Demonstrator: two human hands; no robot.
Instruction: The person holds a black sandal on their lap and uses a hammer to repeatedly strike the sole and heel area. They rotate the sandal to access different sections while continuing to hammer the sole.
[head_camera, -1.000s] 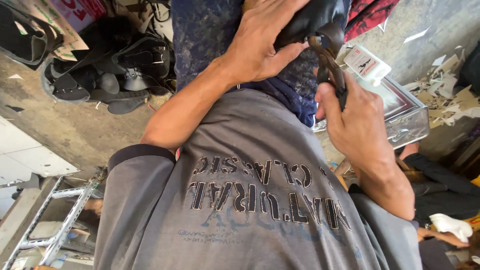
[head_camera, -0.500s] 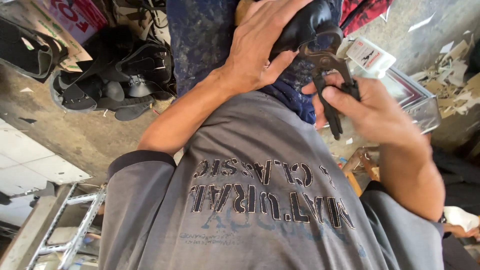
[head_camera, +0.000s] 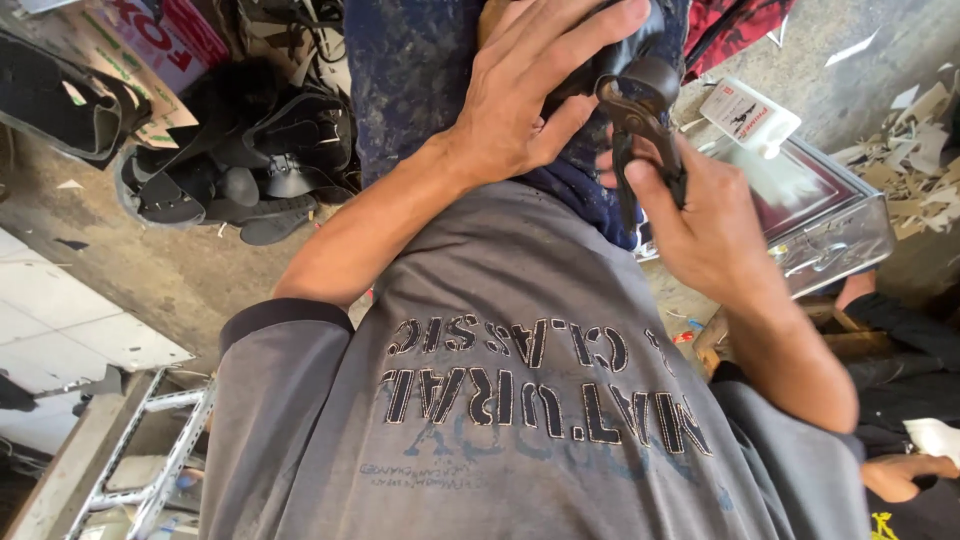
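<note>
Both hands busy: left hand (head_camera: 525, 100) clamps the black shoe (head_camera: 625, 55) steady while right hand (head_camera: 705, 215) squeezes pincers (head_camera: 640, 130) onto its edge.

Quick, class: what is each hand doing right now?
Left hand: closed on the black shoe.
Right hand: closed on the pincers, their head at the shoe.

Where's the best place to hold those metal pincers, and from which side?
Probably by the two long handles, as the right hand does, coming from the handle end near the person's body. The pincers point their short jaws away at the black leather piece, held by the left hand.
</note>
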